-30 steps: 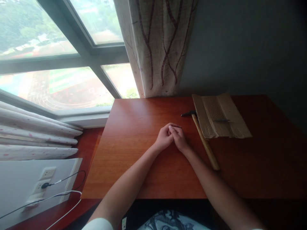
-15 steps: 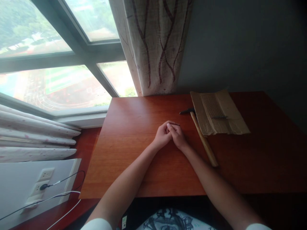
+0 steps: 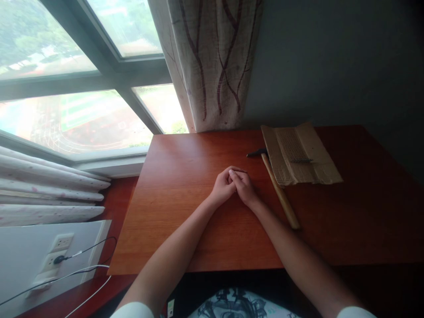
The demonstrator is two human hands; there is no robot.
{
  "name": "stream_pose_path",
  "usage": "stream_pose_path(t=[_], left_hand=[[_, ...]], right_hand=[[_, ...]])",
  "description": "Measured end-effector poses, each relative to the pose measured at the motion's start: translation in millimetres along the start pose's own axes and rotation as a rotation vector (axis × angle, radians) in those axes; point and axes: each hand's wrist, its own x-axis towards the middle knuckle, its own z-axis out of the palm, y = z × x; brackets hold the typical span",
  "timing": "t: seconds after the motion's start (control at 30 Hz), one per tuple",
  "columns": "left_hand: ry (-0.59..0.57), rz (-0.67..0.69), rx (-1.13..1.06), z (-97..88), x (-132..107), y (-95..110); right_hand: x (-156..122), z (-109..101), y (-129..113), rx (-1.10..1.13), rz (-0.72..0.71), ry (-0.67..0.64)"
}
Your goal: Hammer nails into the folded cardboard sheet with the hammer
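Note:
My left hand (image 3: 222, 185) and my right hand (image 3: 243, 185) are clasped together above the wooden table (image 3: 172, 176). Their fingers are closed around each other, and no object shows in them. To the right lies a hammer (image 3: 280, 192) with a dark head and a long wooden handle, apart from both hands. Its head is close to the left edge of a creased piece of cardboard (image 3: 321, 152). On the cardboard is a short row of thin dark pieces (image 3: 300, 160), too small to make out clearly.
Behind the table hang a patterned curtain (image 3: 221, 66) and a dark wall (image 3: 314, 66). A window (image 3: 109, 119) is at the left, with a second curtain (image 3: 49, 190) below it. At lower left, cables (image 3: 89, 247) run from a wall socket (image 3: 53, 260).
My hands stay clasped in the same pose. The whole view has shifted very slightly; the hammer and cardboard have not moved on the table.

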Motion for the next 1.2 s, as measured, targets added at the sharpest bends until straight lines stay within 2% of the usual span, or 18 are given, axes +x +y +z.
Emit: stream_pose_path(t=[0.5,1.2], left_hand=[[0.005,-0.002,0.008,0.1,0.3,5.9],[0.002,-0.021,-0.015,-0.2,-0.3,-1.4]], right_hand=[[-0.1,-0.9,2.0,0.005,0.001,-0.013],[0.1,-1.0,1.4,-0.008,-0.009,-0.009]])
